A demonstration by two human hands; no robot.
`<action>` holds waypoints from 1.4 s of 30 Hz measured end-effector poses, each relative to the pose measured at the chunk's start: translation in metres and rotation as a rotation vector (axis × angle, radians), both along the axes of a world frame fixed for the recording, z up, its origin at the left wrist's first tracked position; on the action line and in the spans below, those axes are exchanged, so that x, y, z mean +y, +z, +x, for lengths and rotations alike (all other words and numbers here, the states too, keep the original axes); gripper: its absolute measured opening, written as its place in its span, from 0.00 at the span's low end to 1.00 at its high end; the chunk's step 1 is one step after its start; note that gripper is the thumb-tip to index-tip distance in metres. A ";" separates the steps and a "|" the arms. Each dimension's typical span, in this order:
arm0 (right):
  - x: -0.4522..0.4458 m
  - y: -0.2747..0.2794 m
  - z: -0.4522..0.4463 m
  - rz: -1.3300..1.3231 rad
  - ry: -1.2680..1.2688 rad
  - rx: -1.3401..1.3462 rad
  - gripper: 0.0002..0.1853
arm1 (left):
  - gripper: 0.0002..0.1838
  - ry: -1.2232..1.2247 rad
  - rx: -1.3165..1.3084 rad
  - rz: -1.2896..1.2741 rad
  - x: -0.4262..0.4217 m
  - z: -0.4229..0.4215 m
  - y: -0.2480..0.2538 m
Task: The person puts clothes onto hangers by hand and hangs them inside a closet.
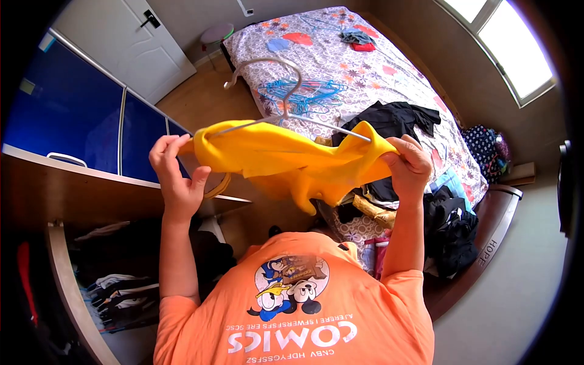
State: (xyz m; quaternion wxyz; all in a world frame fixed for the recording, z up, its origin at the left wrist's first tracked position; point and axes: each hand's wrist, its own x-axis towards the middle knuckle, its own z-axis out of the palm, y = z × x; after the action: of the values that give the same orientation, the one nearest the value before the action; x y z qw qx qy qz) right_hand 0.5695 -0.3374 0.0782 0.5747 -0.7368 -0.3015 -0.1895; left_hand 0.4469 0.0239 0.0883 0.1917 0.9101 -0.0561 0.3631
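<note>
A yellow garment is stretched in front of my chest, its exact kind hidden by folds. A pale hanger sits in it, hook up, with its two arms sloping into the shoulders. My left hand has its fingertips closed on the garment's left end, thumb lower down near a hanging yellow edge. Opposite, my right hand pinches the right end beside the hanger's arm tip. The lower part of the cloth droops between both hands.
Beyond the garment is a bed bearing blue hangers, black clothing and small folded clothes. A blue-fronted cabinet and an open wardrobe compartment with dark clothes stand left. More black clothes lie by the footboard.
</note>
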 end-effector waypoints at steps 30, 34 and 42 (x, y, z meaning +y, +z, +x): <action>0.039 -0.037 0.001 0.472 0.301 0.919 0.06 | 0.08 0.156 0.188 -0.160 -0.032 -0.019 -0.014; 0.076 -0.023 -0.030 0.505 0.253 0.927 0.06 | 0.08 0.154 0.149 0.010 -0.060 -0.018 -0.024; 0.071 -0.003 -0.049 0.252 0.155 0.601 0.02 | 0.06 0.236 0.030 -0.261 -0.041 -0.017 -0.015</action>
State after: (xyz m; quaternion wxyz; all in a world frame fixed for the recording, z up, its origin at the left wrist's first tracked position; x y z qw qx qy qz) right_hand 0.5201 -0.2667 0.0755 0.7373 -0.6577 -0.1478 0.0446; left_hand 0.4295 -0.0174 0.0736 0.2651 0.8830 0.1016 0.3737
